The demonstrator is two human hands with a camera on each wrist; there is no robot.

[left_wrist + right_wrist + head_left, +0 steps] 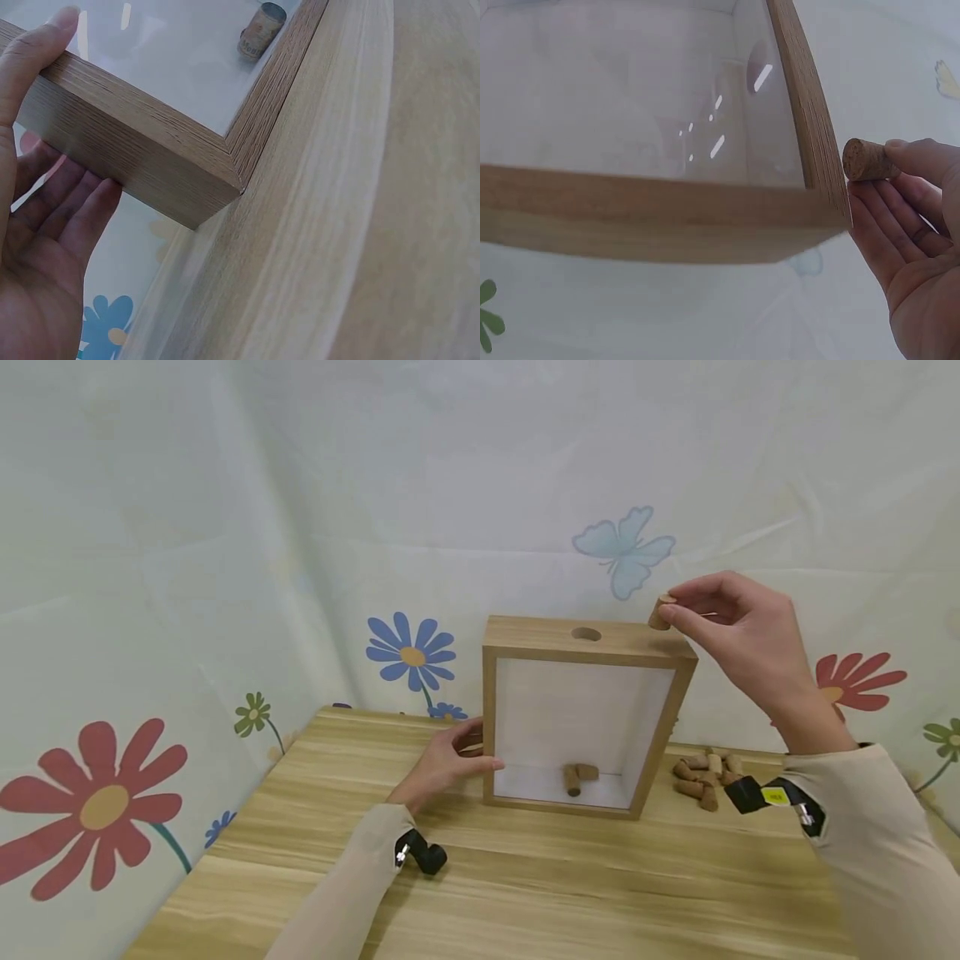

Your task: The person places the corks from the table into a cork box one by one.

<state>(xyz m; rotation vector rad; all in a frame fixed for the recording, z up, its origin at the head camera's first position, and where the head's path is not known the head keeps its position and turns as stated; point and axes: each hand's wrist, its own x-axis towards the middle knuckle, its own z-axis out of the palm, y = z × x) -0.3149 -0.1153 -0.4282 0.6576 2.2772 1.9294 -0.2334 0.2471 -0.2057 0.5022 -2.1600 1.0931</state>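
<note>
Head view: cork (657, 619) pinched between right-hand fingers (703, 584).

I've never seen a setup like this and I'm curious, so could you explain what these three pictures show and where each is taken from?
There's no robot here, just a person's two bare hands. The wide picture comes from a camera worn on the head, looking forward and down. The other two come from cameras on the left and right wrists, each watching its own hand.

On the wooden table stands a wooden box with a see-through front and a round hole on top. Some corks lie inside; a loose pile of corks lies to its right.

The left hand holds the box's left edge. The right hand pinches one cork near the top right corner.
</note>
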